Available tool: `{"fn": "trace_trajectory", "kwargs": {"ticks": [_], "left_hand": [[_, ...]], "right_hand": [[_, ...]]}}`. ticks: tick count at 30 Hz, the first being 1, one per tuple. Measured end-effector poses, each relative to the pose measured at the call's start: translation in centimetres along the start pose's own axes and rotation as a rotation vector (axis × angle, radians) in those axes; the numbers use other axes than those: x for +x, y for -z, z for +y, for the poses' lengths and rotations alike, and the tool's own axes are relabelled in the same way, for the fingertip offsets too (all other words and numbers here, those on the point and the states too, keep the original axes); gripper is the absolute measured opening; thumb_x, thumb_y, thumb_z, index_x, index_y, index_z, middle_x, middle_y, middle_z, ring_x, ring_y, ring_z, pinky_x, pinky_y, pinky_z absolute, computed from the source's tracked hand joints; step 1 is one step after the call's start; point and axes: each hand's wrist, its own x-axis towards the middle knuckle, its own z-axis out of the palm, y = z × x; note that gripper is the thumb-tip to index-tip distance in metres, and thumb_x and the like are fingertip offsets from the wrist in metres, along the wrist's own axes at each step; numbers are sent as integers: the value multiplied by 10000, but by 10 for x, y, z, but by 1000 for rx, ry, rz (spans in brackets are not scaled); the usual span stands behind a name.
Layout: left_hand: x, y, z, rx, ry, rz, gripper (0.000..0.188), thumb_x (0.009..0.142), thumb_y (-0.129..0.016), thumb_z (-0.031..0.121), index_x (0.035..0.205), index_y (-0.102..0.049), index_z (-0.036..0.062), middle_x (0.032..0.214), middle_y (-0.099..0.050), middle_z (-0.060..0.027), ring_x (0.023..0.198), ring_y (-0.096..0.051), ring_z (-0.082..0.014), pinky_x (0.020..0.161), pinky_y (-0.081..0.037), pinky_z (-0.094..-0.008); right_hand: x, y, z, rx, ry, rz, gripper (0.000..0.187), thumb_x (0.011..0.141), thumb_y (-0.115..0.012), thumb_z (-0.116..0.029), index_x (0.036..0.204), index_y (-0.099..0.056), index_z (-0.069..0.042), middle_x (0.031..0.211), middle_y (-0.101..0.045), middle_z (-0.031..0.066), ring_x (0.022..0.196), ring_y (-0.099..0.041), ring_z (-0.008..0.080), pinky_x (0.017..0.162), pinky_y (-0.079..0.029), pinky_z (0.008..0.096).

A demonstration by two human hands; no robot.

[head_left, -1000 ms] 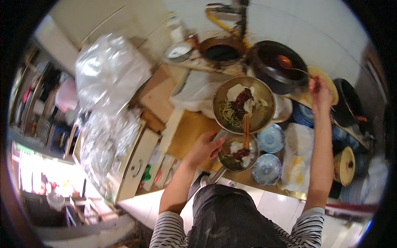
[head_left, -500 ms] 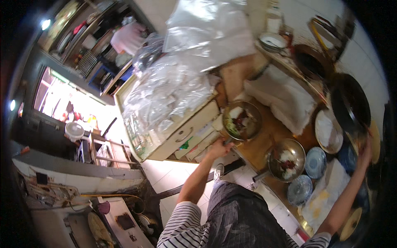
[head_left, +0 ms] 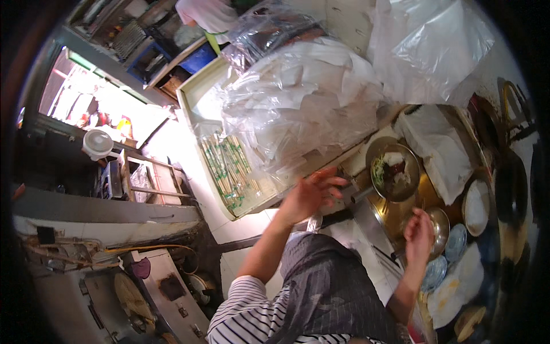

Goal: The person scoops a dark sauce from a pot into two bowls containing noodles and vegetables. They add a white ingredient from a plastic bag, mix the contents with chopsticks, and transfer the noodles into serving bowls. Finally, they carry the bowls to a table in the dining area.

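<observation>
My left hand, smeared slightly by motion, is open with its fingers spread. It holds nothing, and the handle of a pan lies just right of its fingertips. That pan rests on the counter with shredded green vegetable, white pieces and dark red sauce in it. My right hand is raised over the near side of a second pan, its fingers half curled and a little apart. I see nothing in that hand. It and the forearm hide most of the second pan's contents.
Patterned bowls, a white-lined bowl and a stained white cloth lie to the right. A dark wok stands by the wall. Plastic bags and wrapped chopsticks cover the chest at the left.
My left hand has let go of the pan handle and spread its fingers. My right hand has left the dark wok and moved left over the second pan. The view has turned left.
</observation>
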Motion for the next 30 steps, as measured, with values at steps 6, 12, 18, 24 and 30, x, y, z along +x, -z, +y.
{"fn": "trace_trajectory", "kwargs": {"ticks": [6,12,18,24,30], "left_hand": [[-35,9,39,-16,-105,74,907,751,-358,767,1368,-335,103,1299,-457,-139,1040,-512,-234,808,-416,-329],[-62,18,23,405,-137,265,580,918,-396,466,1326,-384,53,1191,-545,-115,975,-542,-180,809,-432,-301],[-95,-6,40,918,-41,439,282,882,-543,31,1157,-522,-28,1045,-615,-102,960,-590,-162,870,-462,-289],[-99,12,116,1090,-482,784,138,799,-600,-21,930,-625,14,921,-655,-51,720,-590,-106,657,-474,-244],[-62,22,196,1026,-665,707,162,862,-538,-6,1020,-566,8,939,-630,-70,835,-598,-129,721,-488,-250]], "right_hand": [[6,-90,31,-111,-160,-255,287,947,-449,-273,1033,-568,-26,700,-552,17,550,-482,85,461,-344,215],[12,-80,97,-345,-296,-409,283,927,-490,-264,1047,-564,-19,756,-594,36,586,-520,95,508,-393,227],[-4,-40,140,-499,-371,-416,234,872,-535,-162,1054,-561,-15,834,-601,45,633,-549,99,524,-414,226],[0,-63,106,-538,-169,-308,204,851,-524,-60,1047,-569,-29,896,-597,38,647,-554,99,544,-416,222],[30,-226,-10,-597,589,-430,116,858,-532,-9,949,-603,-14,741,-506,-4,654,-493,87,610,-436,227]]}}
